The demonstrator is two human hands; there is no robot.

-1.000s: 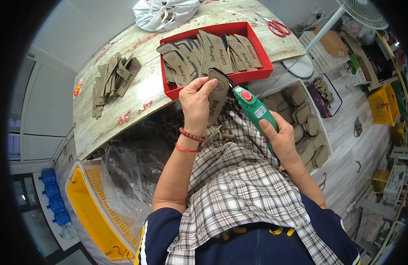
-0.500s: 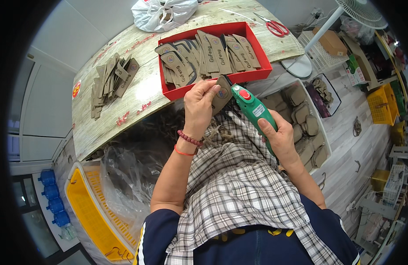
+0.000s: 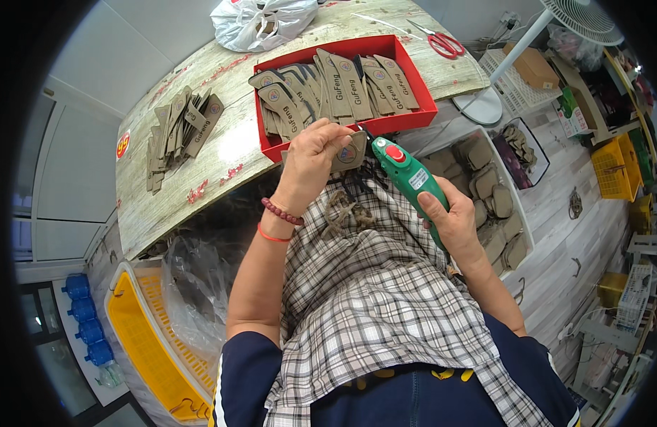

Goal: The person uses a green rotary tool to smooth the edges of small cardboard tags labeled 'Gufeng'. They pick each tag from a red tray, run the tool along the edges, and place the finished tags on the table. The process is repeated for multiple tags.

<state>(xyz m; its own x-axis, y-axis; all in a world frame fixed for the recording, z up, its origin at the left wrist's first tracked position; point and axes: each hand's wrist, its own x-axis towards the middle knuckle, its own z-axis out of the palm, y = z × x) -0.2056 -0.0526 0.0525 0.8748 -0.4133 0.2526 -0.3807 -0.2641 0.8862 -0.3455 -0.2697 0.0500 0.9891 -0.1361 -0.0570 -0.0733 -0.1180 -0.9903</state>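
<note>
My left hand [image 3: 308, 158] is closed, pinching the edge of a tan fabric patch [image 3: 353, 154] with a round emblem. In my right hand [image 3: 454, 222] is a green handheld electric cutter [image 3: 405, 173] with a red button, my fingers wrapped round its body. Its dark head sits right by the patch's upper right edge; whether they touch, I cannot tell. Just beyond both hands stands a red open box [image 3: 419, 119] at the table's near edge, packed with similar long patches [image 3: 351, 87]. A loose pile of patches [image 3: 177, 130] lies on the table to its left.
Red-handled scissors [image 3: 444, 45] and a white plastic bag [image 3: 261, 25] lie on the far part of the table [image 3: 229, 142]. Below right is a white bin [image 3: 526, 226] of tan pieces, near a fan's base [image 3: 479, 107]. A yellow basket [image 3: 140, 341] stands lower left, beside clear plastic [image 3: 193, 292].
My left hand has shifted left and slightly nearer me. The patch has turned from slanting upward to lying more sideways. My right hand and the cutter have barely moved.
</note>
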